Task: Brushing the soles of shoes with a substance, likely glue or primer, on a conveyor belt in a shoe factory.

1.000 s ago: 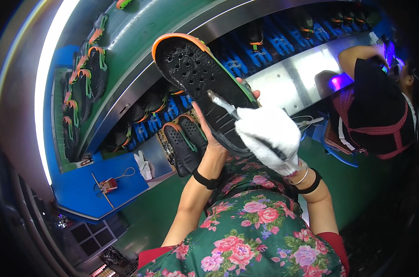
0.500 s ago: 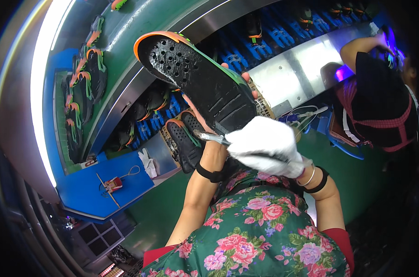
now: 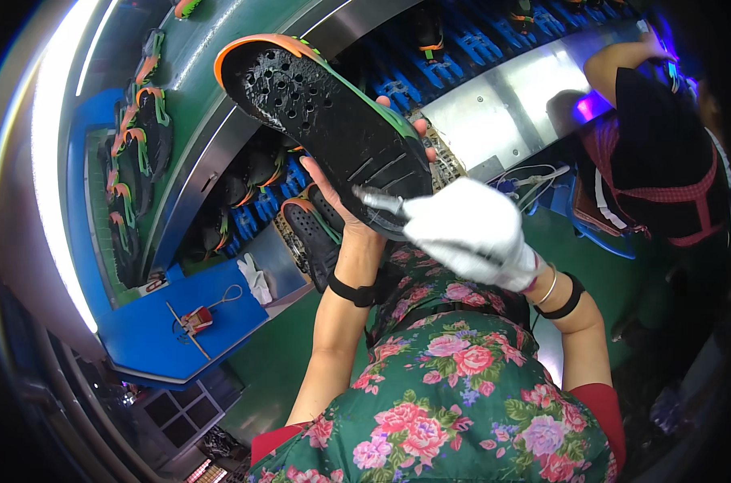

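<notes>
Head view: our left hand (image 3: 346, 211) grips the shoe sole (image 3: 333, 133) beyond the blue counter's (image 3: 140, 338) right edge; our right hand (image 3: 470, 233) grasps a brush (image 3: 379, 200) over its heel. Glossy toe seems done, we judge; heel perhaps unfinished.

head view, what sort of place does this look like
Probably a shoe workshop or factory line: the left hand holds a black shoe part edged in orange and green, similarly coloured pieces line a green surface, and more sit among blue racks.
</notes>
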A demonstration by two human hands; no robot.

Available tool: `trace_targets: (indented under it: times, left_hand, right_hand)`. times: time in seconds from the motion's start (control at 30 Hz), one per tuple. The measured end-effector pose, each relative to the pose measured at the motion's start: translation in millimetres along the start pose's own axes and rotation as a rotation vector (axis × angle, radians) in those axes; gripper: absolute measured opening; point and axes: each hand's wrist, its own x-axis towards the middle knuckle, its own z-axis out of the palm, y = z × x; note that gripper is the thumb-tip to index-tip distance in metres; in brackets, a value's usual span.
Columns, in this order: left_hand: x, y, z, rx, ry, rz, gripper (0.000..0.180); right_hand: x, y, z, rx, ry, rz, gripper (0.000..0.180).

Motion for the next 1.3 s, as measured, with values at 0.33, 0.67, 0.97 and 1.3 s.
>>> trace_targets:
  times: [0.33,0.67,0.97,1.3]
  left_hand:
    - [-6,9,-18,0.055,-0.078,-0.178,0.113]
    - [-10,16,-6,0.008,0.057,-0.352,0.121]
    - [-9,48,-47,0.278,0.213,-0.419,0.113]
    - [-4,47,-42,0.354,0.399,-0.439,0.07]
  right_hand:
    - [-6,9,-5,0.128,-0.027,0.061,0.023]
    - [-8,13,-12,0.165,-0.072,0.108,0.022]
    - [-14,3,-14,0.478,-0.226,0.068,0.029]
    - [-17,8,-8,0.294,-0.255,-0.016,0.033]
